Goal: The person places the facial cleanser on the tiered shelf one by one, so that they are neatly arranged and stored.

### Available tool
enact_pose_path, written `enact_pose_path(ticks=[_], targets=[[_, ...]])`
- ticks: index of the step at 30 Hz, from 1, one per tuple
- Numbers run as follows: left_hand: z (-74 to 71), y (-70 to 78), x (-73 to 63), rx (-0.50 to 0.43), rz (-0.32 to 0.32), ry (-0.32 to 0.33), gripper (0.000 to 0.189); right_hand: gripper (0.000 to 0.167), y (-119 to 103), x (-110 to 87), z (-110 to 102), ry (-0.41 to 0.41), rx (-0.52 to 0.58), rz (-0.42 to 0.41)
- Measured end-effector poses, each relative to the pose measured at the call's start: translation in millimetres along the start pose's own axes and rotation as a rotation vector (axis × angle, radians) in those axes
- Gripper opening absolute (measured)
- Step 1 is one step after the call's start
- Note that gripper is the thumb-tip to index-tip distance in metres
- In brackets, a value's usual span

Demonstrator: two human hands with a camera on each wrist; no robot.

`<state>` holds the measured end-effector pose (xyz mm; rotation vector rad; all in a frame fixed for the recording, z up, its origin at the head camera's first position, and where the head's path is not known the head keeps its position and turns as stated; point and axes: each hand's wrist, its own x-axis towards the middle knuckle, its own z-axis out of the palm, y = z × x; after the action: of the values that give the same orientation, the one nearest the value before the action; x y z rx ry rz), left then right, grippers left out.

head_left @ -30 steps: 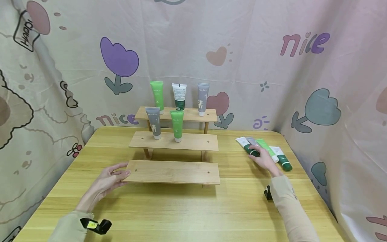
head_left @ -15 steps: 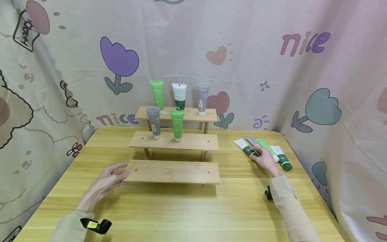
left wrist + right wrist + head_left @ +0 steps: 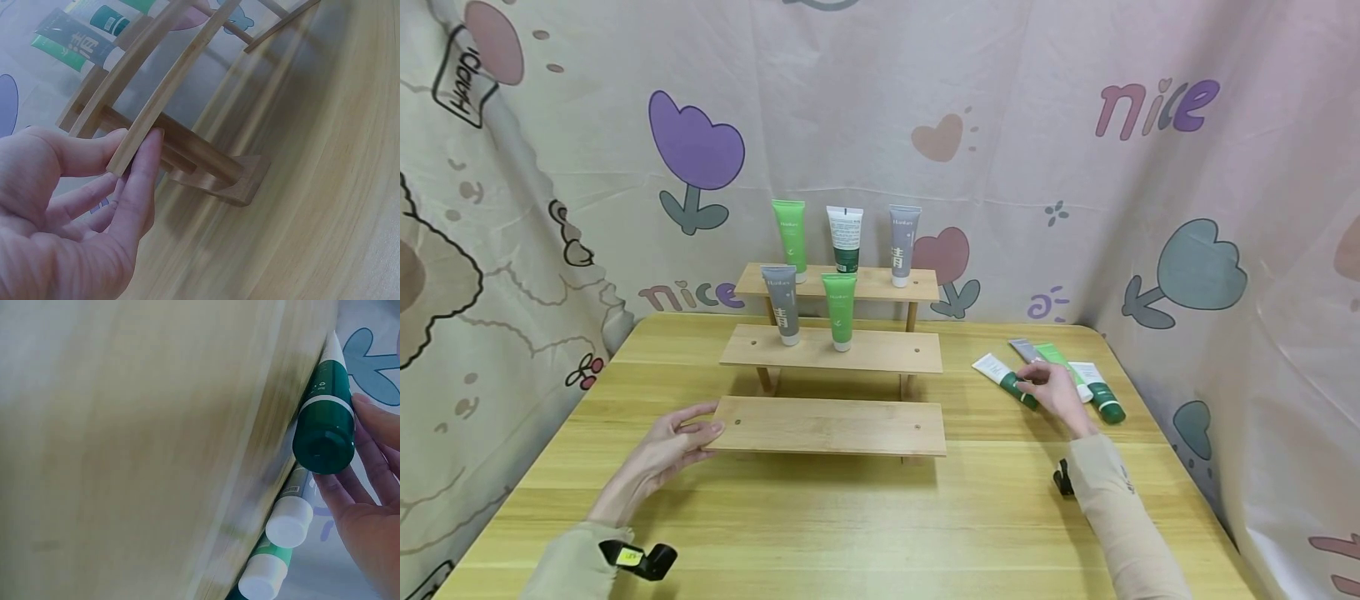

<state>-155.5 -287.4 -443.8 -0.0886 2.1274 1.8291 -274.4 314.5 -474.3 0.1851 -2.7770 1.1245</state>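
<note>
In the head view my left hand [image 3: 670,442] pinches the left end of the bottom step [image 3: 827,425] of a three-step wooden display stand [image 3: 831,350]. The left wrist view shows the thumb above the board edge [image 3: 150,112] and fingers beneath. At the right, my right hand [image 3: 1054,393] has its thumb and fingers about a white-and-dark-green squeeze tube [image 3: 1000,375], which lies slanted on the table. The right wrist view shows the thumb tip at the tube's white band and fingertips beside its green cap [image 3: 324,447].
Beside the right hand lie a grey tube [image 3: 1024,350], a light green tube [image 3: 1060,362] and another white-and-green tube [image 3: 1101,396]. Three tubes stand on the top step [image 3: 872,285]; a grey tube [image 3: 782,304] and a green tube [image 3: 840,310] stand on the middle one. A patterned curtain [image 3: 1000,167] encloses the table.
The white-and-green tube at my right hand has slid left and toward the front, away from the other lying tubes. My right hand has shifted slightly; the left hand and stand have not moved.
</note>
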Motion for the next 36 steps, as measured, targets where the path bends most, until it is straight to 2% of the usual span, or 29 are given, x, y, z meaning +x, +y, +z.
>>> enact_pose_path(ticks=[3,10,18,26,36], targets=[[-0.3,-0.6,-0.1,-0.016,0.006,0.0,0.078,0.02,-2.1,0.6,0.3,-0.017,0.001,0.023],[-1.1,-1.5,0.2,-0.03,0.018,-0.007,0.077,0.034,-3.4,2.0,0.8,-0.074,0.016,0.031],[-0.5,-1.2,-0.1,-0.024,0.013,-0.001,0.077,0.044,-4.0,1.8,-1.2,-0.159,-0.005,0.069],[0.5,-0.2,0.1,-0.039,0.02,0.001,0.077,0.043,-6.7,1.7,-2.5,-0.199,-0.051,0.088],[-0.3,-0.8,0.2,-0.037,0.022,-0.006,0.077,0.038,-6.4,2.0,-0.8,-0.185,-0.066,0.051]])
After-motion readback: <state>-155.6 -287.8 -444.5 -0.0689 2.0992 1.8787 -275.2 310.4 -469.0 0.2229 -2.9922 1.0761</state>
